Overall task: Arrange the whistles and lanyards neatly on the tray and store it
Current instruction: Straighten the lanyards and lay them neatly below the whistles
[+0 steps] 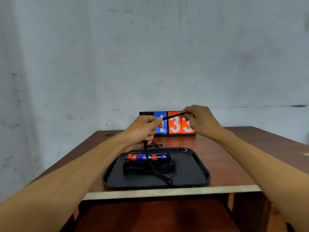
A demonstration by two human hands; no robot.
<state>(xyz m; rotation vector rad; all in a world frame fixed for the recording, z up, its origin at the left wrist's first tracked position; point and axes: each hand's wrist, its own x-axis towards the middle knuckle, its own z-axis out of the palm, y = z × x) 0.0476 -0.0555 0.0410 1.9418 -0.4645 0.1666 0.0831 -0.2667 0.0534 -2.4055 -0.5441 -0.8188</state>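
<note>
now we hold a black lanyard (173, 116) stretched above the counter (234, 158), our left hand (143, 129) and right hand (199, 121) each in a pinching grip on it. its tail hangs down to the tray (200, 174), where whistles (147, 156) sit in a row. it looks light and limp, so gripping near both ends should keep it tidy.

Two bare arms in shot, no sleeves anywhere.
Both forearms run in uncovered from the bottom corners, nothing worn from elbow to wrist. The left hand (145, 127) shows no ring, watch or glove; the right hand (199, 120) is just as plain, no band or strap at the wrist, with short nails on the fingers that show.
</note>
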